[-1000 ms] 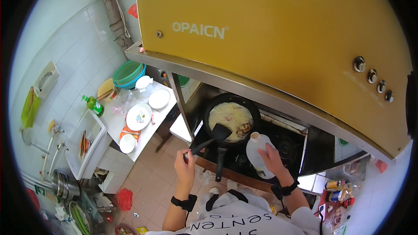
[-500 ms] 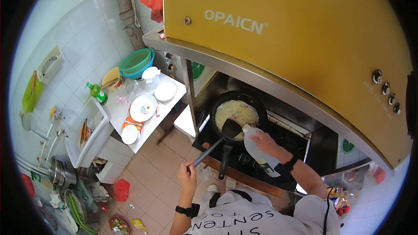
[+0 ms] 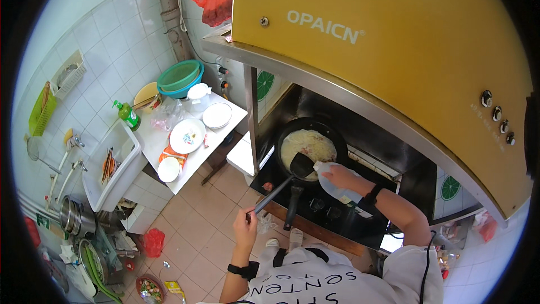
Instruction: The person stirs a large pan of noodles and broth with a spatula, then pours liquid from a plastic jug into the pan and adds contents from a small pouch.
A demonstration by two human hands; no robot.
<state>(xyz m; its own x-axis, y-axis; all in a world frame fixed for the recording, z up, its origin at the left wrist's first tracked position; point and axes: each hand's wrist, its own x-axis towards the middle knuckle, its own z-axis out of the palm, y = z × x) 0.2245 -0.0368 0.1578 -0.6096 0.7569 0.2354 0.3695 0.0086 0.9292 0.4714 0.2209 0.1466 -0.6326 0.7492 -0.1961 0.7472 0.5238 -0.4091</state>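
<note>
since half a second ago our view has swung a little, so the pan (image 3: 308, 146) now sits nearer the middle of the picture, and our right hand (image 3: 339, 175) has brought the clear plastic bottle (image 3: 337, 184) closer to the pan's rim. we stand at a black stove (image 3: 332, 202) under a large yellow hood (image 3: 382, 50). our left hand (image 3: 246, 226) is clenched around the end of a long black spatula (image 3: 284, 183), whose blade rests at the near edge of the pale, flat food in the pan. our right hand's fingers are wrapped around the bottle, which is tipped with its neck toward the pan, just beside the spatula blade. to our left, a white counter (image 3: 225, 114) holds plates and bowls, well apart from the stove. we judge that the tilted bottle could spill too much liquid at once, or splash onto the hot stove, because its mouth hangs right at the rim. the pan handle (image 3: 292, 207) points toward our body, so a bump could shift the pan.
</note>
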